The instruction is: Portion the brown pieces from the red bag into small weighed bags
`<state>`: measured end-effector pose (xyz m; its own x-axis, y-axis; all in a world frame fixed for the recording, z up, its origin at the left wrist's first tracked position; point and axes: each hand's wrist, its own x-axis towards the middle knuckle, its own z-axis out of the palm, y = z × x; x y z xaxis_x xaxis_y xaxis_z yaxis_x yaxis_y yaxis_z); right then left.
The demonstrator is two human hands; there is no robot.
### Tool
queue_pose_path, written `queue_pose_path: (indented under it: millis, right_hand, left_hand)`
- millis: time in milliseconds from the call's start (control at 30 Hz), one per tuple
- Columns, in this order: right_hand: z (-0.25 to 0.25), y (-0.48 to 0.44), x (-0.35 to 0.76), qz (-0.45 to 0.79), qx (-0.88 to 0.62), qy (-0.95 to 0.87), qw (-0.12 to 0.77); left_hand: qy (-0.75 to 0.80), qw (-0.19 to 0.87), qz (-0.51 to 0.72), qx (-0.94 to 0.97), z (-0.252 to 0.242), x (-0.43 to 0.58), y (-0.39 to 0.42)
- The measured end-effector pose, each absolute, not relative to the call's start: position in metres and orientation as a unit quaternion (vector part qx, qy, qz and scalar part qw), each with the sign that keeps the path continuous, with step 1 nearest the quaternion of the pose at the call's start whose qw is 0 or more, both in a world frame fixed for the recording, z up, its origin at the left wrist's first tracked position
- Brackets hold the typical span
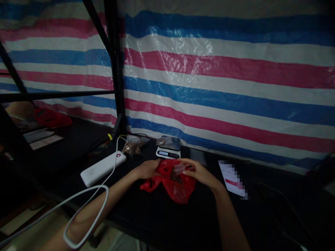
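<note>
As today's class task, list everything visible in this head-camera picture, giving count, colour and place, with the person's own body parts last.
Woven plastic tarpaulin: one, blue, pink and white, hanging behind the table
Metal frame post: one, black, before the tarpaulin
Flat tabletop: one, black, beneath the items
Rectangular power bank: one, white, left on the table
Charging cable: one, white, looping down-left
Digital scale: one, white and black, at the table's back
Clear plastic bags of brown pieces: at least two, left of the scale
Crumpled plastic bag: one, red, centre
Small plastic cup: one, clear, above the red bag
Printed card: one, white and pink, right
Left grip: one, on the red bag
Right grip: one, holding the cup
</note>
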<state>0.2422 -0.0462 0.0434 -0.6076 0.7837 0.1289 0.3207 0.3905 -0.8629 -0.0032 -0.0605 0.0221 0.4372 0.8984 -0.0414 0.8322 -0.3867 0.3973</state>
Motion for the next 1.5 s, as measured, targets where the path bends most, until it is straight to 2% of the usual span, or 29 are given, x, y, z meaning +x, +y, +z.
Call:
queue_pose_path:
  millis: [233,433,567,700,833,1167,1400,1500]
  right_hand:
    - [0.038,-0.048,0.243,0.398,-0.369,-0.809,0.225]
    - [0.035,-0.046,0.239,0.319,-0.405,-0.819,0.253]
    - [0.031,-0.045,0.237,0.314,-0.412,-0.819,0.248]
    - [0.03,-0.046,0.234,0.309,-0.41,-0.819,0.256]
    - [0.029,-0.046,0.231,0.313,-0.408,-0.818,0.256]
    - [0.033,-0.049,0.228,0.302,-0.4,-0.83,0.244]
    - [0.032,-0.052,0.222,0.319,-0.374,-0.84,0.228]
    - [0.038,-0.055,0.219,0.331,-0.362,-0.843,0.222]
  left_hand:
    - [0.525,0.212,0.172,0.806,0.018,-0.008,-0.054]
    - [0.519,0.268,0.267,0.766,0.007,0.004,-0.052]
    - [0.51,0.323,0.299,0.739,0.002,0.007,-0.051]
    - [0.497,0.362,0.273,0.74,0.003,0.01,-0.056]
    - [0.488,0.357,0.228,0.763,0.005,0.015,-0.062]
    - [0.456,0.375,0.219,0.777,0.01,0.012,-0.064]
    - [0.375,0.463,0.197,0.779,0.027,0.005,-0.068]
    - [0.381,0.454,0.178,0.786,0.033,-0.004,-0.065]
